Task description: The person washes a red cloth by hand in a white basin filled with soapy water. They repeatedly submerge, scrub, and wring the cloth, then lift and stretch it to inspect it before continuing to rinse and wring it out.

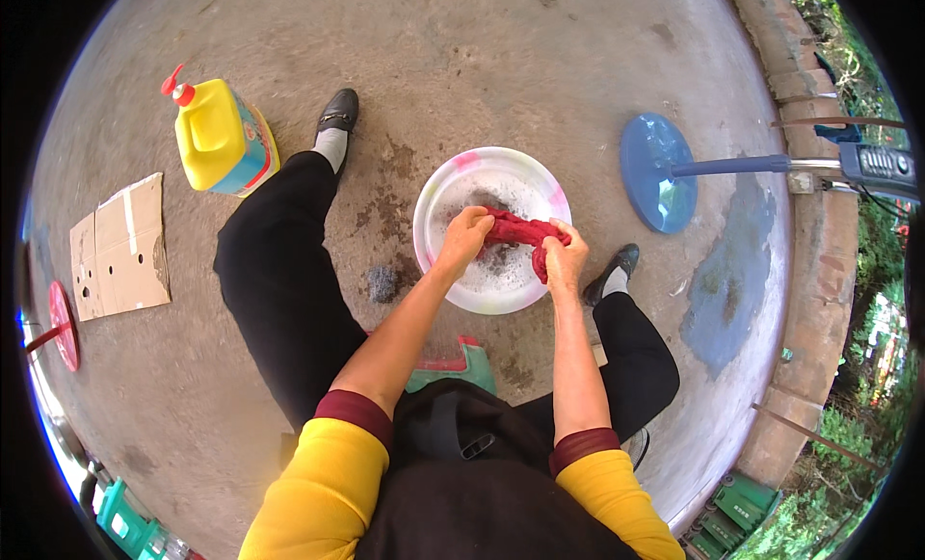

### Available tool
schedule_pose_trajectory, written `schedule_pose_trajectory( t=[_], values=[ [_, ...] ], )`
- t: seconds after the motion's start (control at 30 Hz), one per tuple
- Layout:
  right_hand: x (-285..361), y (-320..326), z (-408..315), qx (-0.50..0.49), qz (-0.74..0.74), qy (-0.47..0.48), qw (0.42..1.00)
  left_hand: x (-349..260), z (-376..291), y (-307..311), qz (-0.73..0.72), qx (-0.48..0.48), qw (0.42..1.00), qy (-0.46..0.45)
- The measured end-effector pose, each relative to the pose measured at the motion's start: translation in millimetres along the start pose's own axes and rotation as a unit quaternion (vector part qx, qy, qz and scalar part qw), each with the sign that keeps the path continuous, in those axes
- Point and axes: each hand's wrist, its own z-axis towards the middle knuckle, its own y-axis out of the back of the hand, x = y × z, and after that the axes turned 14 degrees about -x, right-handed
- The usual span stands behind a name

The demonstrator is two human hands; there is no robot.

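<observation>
A wet-looking red cloth (517, 230) is stretched between my two hands, above a round plastic basin (428, 191). My left hand (466, 236) grips its left end. The right end is bunched in my right hand (564, 256), and a loose fold hangs below the fingers. The basin is white with pink patches on its rim. Inside it, greyish water (473, 278) carries white suds, with dark patches showing under the cloth. My forearms reach in from below, and the basin stands on the floor between my feet.
A yellow pump jug (213, 137) stands left of my shoe. Flattened cardboard (123, 249) lies farther left. A grey scouring pad (382, 283) rests beside the basin. At right stands a fan's round blue base (657, 173). A green and red plastic stool (455, 368) is under me.
</observation>
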Motion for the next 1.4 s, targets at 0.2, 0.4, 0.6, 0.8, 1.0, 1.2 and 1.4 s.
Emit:
schedule_pose_trajectory(
  t=[0.2,0.4,0.6,0.8,1.0,1.2,1.4],
  values=[
    [-77.5,-29.2,17.4,0.075,-0.291,0.148,0.942,52.7,24.0,-26.5,0.374,-0.038,0.882,-0.284],
    [-108.6,-40.3,3.3,0.217,-0.461,0.131,0.85,93.7,26.2,-40.3,0.559,0.051,0.775,-0.292],
    [-150.1,-57.4,-15.5,0.195,-0.573,0.225,0.764,112.6,34.7,-41.0,0.568,0.105,0.785,-0.221],
    [-165.5,-60.4,-6.2,0.292,-0.581,0.222,0.727,121.1,50.3,-41.4,0.569,0.165,0.786,-0.176],
    [-97.5,-33.2,42.7,0.176,-0.292,0.0,0.94,70.9,66.9,-32.0,0.374,0.112,0.904,-0.174],
    [6.9,29.4,15.9,0.165,0.082,-0.147,0.972,37.6,0.6,-46.3,-0.159,0.024,0.947,0.276],
    [82.0,37.5,-83.9,0.225,-0.028,0.053,0.973,4.9,-16.3,-45.3,-0.364,0.14,0.878,0.278]
  ],
)
